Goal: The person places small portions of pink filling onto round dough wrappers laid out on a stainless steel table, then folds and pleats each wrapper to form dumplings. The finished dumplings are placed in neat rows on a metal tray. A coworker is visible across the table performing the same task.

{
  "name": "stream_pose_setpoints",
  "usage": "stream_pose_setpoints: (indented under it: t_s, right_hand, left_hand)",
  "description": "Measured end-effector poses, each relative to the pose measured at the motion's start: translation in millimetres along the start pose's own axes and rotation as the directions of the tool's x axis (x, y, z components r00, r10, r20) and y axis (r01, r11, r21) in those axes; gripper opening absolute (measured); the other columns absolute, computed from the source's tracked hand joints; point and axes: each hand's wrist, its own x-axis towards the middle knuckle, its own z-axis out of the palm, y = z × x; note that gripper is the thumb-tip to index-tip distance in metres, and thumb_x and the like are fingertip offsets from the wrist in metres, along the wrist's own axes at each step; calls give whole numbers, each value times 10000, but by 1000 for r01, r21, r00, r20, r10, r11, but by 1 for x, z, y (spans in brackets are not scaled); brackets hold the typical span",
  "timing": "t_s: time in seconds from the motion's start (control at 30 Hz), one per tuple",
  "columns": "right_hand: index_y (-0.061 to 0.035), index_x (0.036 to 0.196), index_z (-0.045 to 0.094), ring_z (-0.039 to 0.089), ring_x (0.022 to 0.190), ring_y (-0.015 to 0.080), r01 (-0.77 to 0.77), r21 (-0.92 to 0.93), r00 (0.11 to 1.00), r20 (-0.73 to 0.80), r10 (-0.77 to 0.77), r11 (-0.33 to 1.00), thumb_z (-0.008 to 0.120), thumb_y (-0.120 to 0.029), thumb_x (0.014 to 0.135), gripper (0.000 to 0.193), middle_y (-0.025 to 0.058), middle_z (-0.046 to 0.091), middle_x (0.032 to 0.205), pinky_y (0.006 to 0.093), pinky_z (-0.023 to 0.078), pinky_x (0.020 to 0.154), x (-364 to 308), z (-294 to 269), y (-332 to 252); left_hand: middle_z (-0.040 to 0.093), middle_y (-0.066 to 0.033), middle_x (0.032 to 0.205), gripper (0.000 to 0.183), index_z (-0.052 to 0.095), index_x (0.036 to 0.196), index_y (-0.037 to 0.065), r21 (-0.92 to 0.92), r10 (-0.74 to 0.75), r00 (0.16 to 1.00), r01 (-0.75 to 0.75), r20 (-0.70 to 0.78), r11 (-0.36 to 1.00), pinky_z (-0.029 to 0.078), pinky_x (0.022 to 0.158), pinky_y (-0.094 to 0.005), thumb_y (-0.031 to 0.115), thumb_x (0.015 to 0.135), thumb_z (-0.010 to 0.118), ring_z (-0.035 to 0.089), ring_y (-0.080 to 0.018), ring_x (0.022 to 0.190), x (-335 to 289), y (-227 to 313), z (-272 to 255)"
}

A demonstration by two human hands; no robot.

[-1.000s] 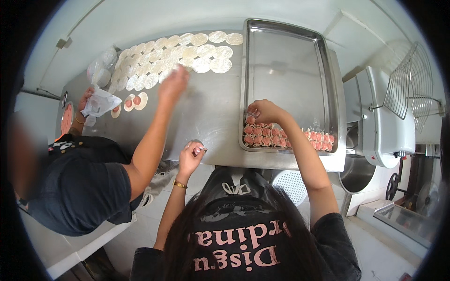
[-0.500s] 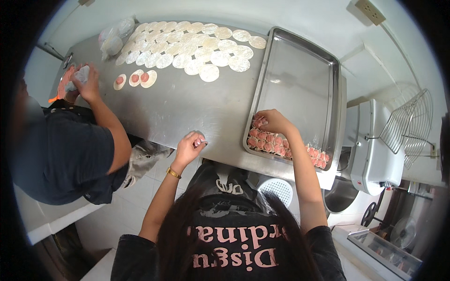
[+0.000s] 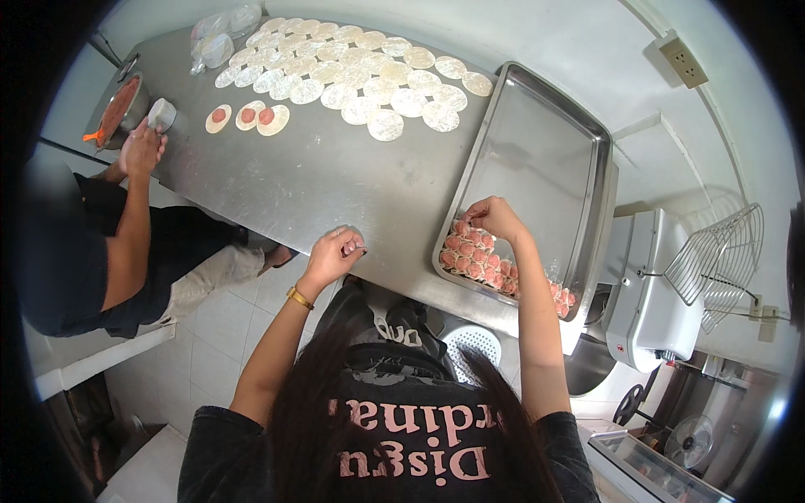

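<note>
My right hand (image 3: 496, 220) reaches into the lower left part of a large metal tray (image 3: 537, 159). Its fingertips are pinched on a small meat dumpling (image 3: 461, 227), at the end of packed rows of open-topped dumplings (image 3: 471, 254) with pink filling. Over the table's front edge hovers my left hand (image 3: 335, 254), its fingers curled in; whether anything is inside them is hidden. Round pale wrappers (image 3: 386, 125) lie in rows across the back of the table. In front of them, three wrappers (image 3: 272, 120) carry balls of pink meat.
At the left another person's hand (image 3: 142, 152) is beside a white cup-like thing (image 3: 162, 114) and a metal bowl (image 3: 134, 109) of pink meat. A clear plastic bag (image 3: 220, 42) sits behind. A white machine (image 3: 658, 289) with a wire guard stands right of the steel table (image 3: 335, 180).
My view has shifted a little. My right hand stays at the dumpling rows and my left stays curled. The other person has drawn back, uncovering the meat bowl.
</note>
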Motion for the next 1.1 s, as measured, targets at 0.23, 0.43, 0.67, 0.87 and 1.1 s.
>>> stream_pose_setpoints:
  t_s: [0.23,0.43,0.67,0.87,1.1]
  right_hand:
    - [-39,820,727,679,697,195,-38,-137,991,-129,20,990,715,-64,680,143,105,707,761,297,536,668,-4,7,-10]
    - [-61,717,729,648,596,188,-277,-63,929,-272,251,959,743,-163,659,119,85,681,652,308,509,597,-11,19,-15]
    - [-92,730,755,630,533,225,-329,-200,934,-210,287,923,738,-284,690,197,105,658,599,350,488,534,-12,18,-15]
    - [-93,966,721,667,805,266,-153,-106,897,-431,94,982,639,-97,751,230,112,697,938,342,508,760,-10,-7,-40]
    - [-106,1075,665,582,963,297,327,-124,893,-285,-349,937,639,-25,786,301,107,629,1052,362,493,794,87,14,-128]
  left_hand:
    - [555,-44,724,140,616,837,67,-14,-6,1000,6,12,1000,474,591,-301,111,740,707,557,-179,617,0,1,-1]
    - [566,-49,738,139,619,832,68,-9,-13,1000,13,12,1000,478,590,-306,118,744,714,566,-185,622,-1,2,-1]
    - [591,-72,776,115,624,836,66,-84,45,999,-46,-17,995,496,603,-308,89,752,699,594,-197,661,-2,-5,1]
    - [617,-116,765,82,656,869,44,-168,-282,925,245,-254,955,490,606,-319,93,808,634,605,-220,677,11,-44,-43]
    - [635,-197,861,155,656,891,8,-22,-317,538,483,-781,875,487,749,-423,132,847,575,616,-360,847,89,-175,-166]
